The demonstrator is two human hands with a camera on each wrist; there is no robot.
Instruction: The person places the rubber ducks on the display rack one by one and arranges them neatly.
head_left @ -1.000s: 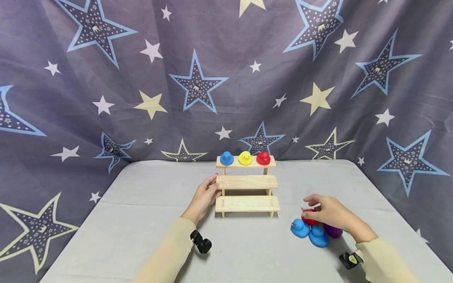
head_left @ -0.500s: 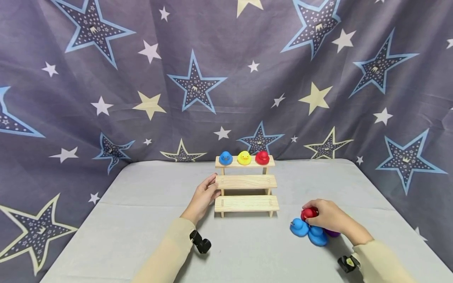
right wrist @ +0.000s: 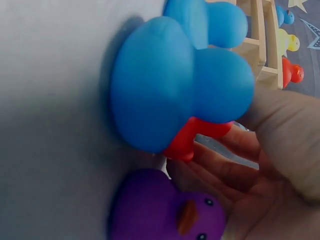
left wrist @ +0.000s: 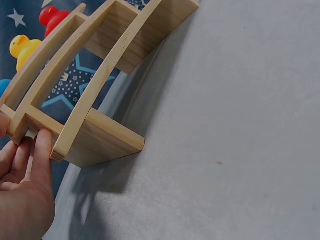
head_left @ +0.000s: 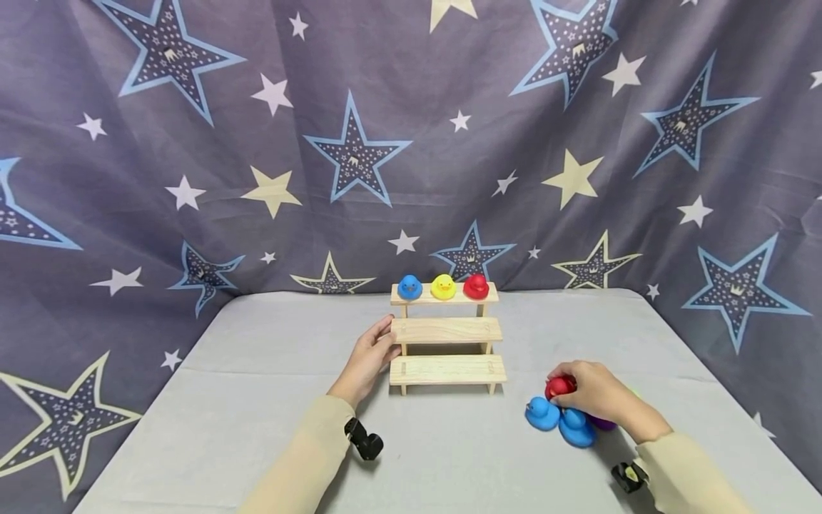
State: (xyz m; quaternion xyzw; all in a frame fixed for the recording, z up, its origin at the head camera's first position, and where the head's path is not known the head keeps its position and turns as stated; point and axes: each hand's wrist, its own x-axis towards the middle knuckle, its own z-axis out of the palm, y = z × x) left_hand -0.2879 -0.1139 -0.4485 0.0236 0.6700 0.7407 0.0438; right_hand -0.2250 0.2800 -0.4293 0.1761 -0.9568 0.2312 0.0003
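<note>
My left hand (head_left: 367, 360) grips the left end of a three-step wooden stand (head_left: 447, 330), at its middle step. In the left wrist view the fingertips (left wrist: 44, 142) touch the side of the stand (left wrist: 95, 95). Over at the right, my right hand (head_left: 594, 391) pinches a red rubber duck (head_left: 560, 387) between thumb and fingers, low among other ducks. Two blue ducks (head_left: 542, 413) (head_left: 576, 427) lie just in front of it. A purple duck (right wrist: 155, 207) sits beside them, partly covered by the hand in the head view. In the right wrist view a blue duck (right wrist: 155, 85) hides most of the red one (right wrist: 187, 142).
On the top step stand a blue duck (head_left: 409, 287), a yellow duck (head_left: 443, 286) and a red duck (head_left: 476, 286). A sliver of green (head_left: 635, 392) shows behind the right hand. The grey cloth-covered table (head_left: 462, 457) ends at a star-patterned curtain (head_left: 411, 143).
The right hand has come down over the red duck and its fingers have closed on it. The left hand has stayed at the stand.
</note>
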